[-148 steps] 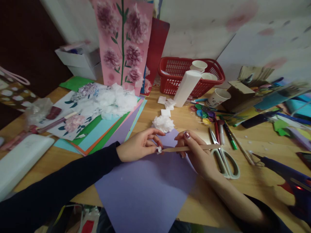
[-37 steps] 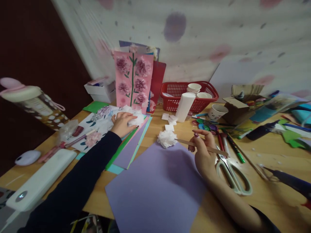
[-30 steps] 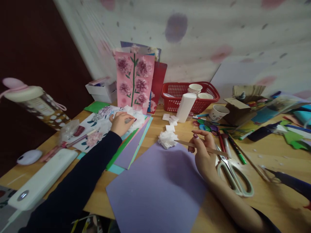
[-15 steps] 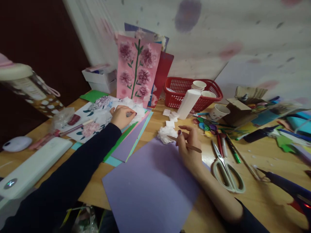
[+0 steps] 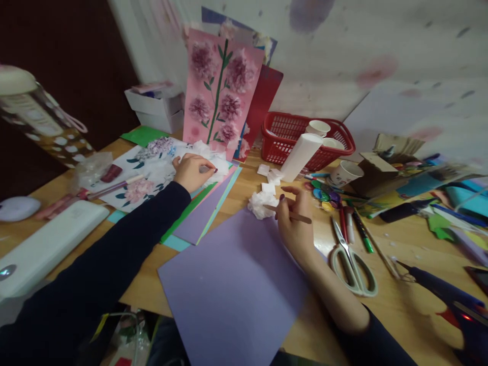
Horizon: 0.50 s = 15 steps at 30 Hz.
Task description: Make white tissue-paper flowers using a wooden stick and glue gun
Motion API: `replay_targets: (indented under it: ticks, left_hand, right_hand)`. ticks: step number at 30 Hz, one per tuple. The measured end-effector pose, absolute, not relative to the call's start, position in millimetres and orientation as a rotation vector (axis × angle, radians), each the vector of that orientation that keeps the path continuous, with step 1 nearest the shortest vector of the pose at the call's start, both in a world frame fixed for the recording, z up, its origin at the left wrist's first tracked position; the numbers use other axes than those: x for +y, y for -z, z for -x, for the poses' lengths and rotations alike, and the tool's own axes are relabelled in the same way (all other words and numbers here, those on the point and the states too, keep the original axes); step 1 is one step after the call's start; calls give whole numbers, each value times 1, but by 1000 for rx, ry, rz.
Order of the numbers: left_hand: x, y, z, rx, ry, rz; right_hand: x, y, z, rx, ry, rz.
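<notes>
My left hand [image 5: 194, 172] is over a pile of white tissue paper [image 5: 221, 168] at the left, its thumb and fingers pinched together at the tissue. A flat brown stick [image 5: 300, 218] is gripped in my right hand [image 5: 295, 226], between thumb and fingers. The stick's far end touches or overlaps a crumpled white tissue ball [image 5: 262, 204], which sits at the top edge of a purple sheet [image 5: 232, 284]. Small white squares [image 5: 268, 188] lie just behind the ball. Below my left hand are stacked coloured papers [image 5: 202, 218].
A pink flower picture [image 5: 217, 86] leans at the back, beside a red basket [image 5: 274, 150] with paper cups. A white roll [image 5: 303, 155] stands tilted before it. At right lie scissors [image 5: 353, 264], pens and a glue gun [image 5: 438, 284]. A white device [image 5: 57, 244] lies left.
The camera view has tilted slightly, so the whole scene sits a little differently. Both hands keep nearly the same places and grips.
</notes>
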State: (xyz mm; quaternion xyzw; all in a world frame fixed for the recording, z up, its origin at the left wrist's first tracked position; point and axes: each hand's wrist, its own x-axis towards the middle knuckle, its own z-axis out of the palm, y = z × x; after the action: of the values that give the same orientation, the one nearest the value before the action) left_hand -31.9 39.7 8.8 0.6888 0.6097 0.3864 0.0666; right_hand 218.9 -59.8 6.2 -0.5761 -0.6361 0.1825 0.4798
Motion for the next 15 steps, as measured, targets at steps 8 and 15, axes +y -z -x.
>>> replay_targets:
  ticks: [8, 15]
  left_hand:
    - [39, -13, 31, 1792, -1239, -2062]
    - [42, -14, 36, 1590, -1317, -1940]
  right_hand:
    - [-62, -17, -218, -1380, -490, 1316]
    - [-70, -25, -223, -1178, -484, 1144]
